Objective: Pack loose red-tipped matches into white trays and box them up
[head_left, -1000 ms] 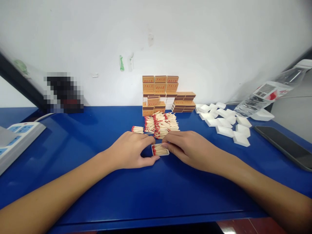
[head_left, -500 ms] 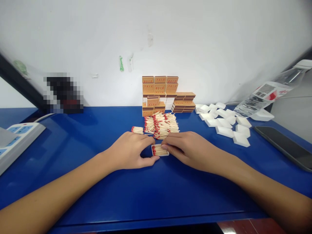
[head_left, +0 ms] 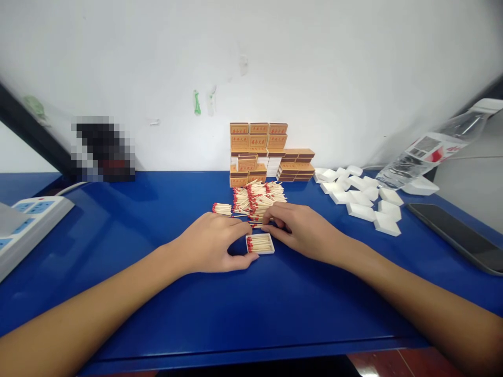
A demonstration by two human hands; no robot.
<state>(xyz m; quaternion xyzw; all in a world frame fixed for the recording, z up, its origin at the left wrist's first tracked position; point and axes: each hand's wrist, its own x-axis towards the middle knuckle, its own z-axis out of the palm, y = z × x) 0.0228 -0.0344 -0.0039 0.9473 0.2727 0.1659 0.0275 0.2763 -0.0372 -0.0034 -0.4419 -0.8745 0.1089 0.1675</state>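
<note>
A small white matchbox tray (head_left: pixel 271 250) lies on the blue table, holding a layer of red-headed matches (head_left: pixel 259 243). My left hand (head_left: pixel 214 242) closes on the tray's left end, thumb at the near side and index finger at the far side. Just beyond the tray, my right hand (head_left: pixel 301 228) pinches at a few matches (head_left: pixel 255 225) on the near edge of the match pile (head_left: pixel 259 199); its fingertips partly hide them. A smaller bundle of matches (head_left: pixel 222 209) sits left of the pile.
Orange matchboxes (head_left: pixel 257 141) are stacked against the wall. White trays (head_left: pixel 359 197) lie scattered at the right, near a tilted plastic bottle (head_left: pixel 428 149) and a phone (head_left: pixel 458 235). A power strip (head_left: pixel 33 225) is at the left.
My right hand has moved from the tray up to the near edge of the match pile, uncovering the tray's right end. My left hand stays at the tray.
</note>
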